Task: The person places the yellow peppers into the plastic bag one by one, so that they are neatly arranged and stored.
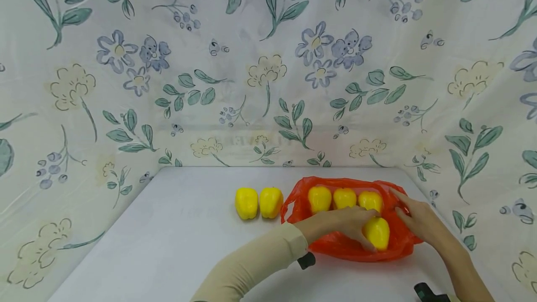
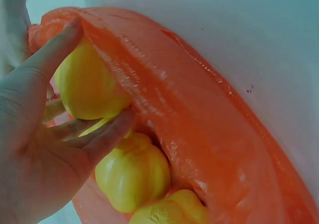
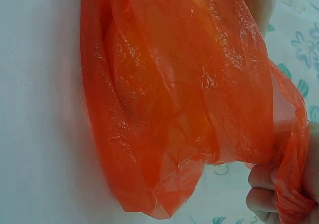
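A red plastic bag (image 1: 361,254) lies with its mouth spread, several yellow bell peppers inside. My left hand (image 1: 356,223) reaches into it and holds one yellow bell pepper (image 1: 376,233) near the front. In the left wrist view, thumb and fingers span that pepper (image 2: 87,82), above another pepper (image 2: 132,174). Part of the grip is hidden behind the pepper. At the bag's right side is my right hand (image 1: 419,218). The right wrist view shows its fingers (image 3: 261,191) curled round the twisted bag handle (image 3: 294,184).
Two more yellow bell peppers (image 1: 246,203) stand side by side on the white table (image 1: 168,236), left of the bag. A floral-patterned sheet (image 1: 268,92) hangs behind the table and along its sides.
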### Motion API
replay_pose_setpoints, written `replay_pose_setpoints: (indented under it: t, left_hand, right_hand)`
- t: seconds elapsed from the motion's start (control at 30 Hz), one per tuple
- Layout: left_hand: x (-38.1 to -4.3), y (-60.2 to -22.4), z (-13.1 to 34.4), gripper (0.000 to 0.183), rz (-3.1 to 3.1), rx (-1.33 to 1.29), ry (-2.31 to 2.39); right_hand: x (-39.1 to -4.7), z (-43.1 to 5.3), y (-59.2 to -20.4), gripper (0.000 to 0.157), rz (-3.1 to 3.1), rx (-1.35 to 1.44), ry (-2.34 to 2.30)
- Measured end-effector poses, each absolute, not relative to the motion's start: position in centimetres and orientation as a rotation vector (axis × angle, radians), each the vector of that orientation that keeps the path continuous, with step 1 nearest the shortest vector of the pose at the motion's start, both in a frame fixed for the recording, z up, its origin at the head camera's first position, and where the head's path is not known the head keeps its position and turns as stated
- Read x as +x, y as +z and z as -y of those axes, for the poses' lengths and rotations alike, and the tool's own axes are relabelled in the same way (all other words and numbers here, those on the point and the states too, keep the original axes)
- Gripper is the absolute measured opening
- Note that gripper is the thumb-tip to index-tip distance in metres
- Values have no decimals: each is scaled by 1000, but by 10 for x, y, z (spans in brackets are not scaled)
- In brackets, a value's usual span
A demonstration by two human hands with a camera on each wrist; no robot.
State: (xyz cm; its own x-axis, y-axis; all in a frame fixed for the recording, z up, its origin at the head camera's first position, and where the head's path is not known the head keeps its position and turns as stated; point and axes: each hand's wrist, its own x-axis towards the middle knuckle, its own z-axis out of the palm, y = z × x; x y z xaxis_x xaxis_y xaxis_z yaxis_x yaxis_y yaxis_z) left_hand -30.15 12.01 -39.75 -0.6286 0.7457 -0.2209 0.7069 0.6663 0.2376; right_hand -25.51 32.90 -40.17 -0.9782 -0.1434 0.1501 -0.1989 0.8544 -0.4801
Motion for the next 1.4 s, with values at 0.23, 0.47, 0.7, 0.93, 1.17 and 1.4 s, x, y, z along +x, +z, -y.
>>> replay_pose_setpoints:
  t: [0.23,0.47,0.7,0.93,1.17,1.4]
  left_hand:
    - [-302,-394,-118,80,-2532,1133,240]
    - [-303,-388,-116,73,-2505,1147,257]
    - [-299,-390,-119,71,-2560,1190,208]
    - [-301,-382,-107,71,-2564,1219,279]
    - [-310,-360,-50,69,-2581,1343,377]
    - [-328,-347,31,62,-2630,1347,613]
  right_hand:
    - [-255,-329,-403,62,2898,283,754]
    - [-255,-330,-402,61,2902,286,787]
    - [-255,-329,-401,61,2915,279,801]
    - [-255,-328,-403,61,2904,273,781]
    - [-257,-328,-405,59,2858,297,725]
    - [-258,-328,-404,59,2875,293,732]
